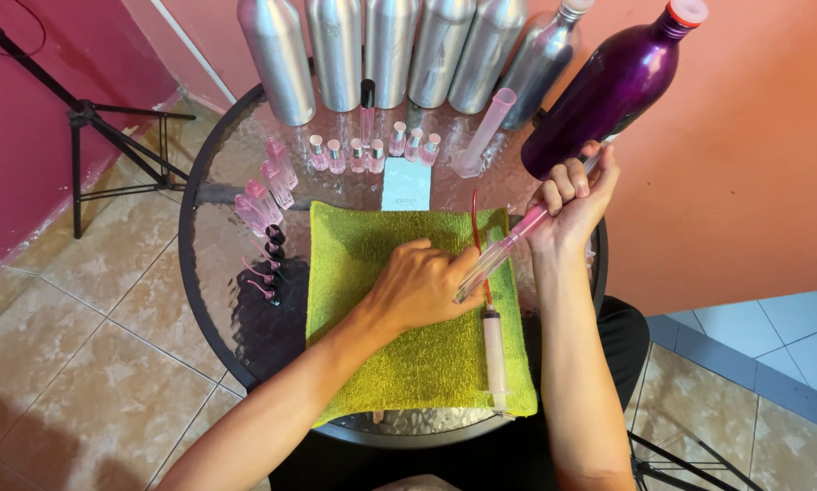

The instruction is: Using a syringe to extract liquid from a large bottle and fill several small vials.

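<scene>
My right hand point(574, 198) is raised over the table's right edge, gripping a purple metal bottle point(609, 86) with a red cap, tilted neck up to the right. The same hand also touches the upper end of a long clear tube point(504, 247). My left hand point(419, 284) rests on a green towel point(399, 364) and its fingers hold the lower end of that tube. A large syringe point(494, 350) with a thin red hose point(475, 227) lies on the towel just right of my left hand.
The round glass table point(210, 273) carries several tall silver bottles point(336, 55) at the back, a row of small pink vials point(372, 150), more vials and black caps at left point(267, 214), a clear measuring cylinder point(483, 136) and a white card point(406, 186). A tripod point(99, 136) stands left.
</scene>
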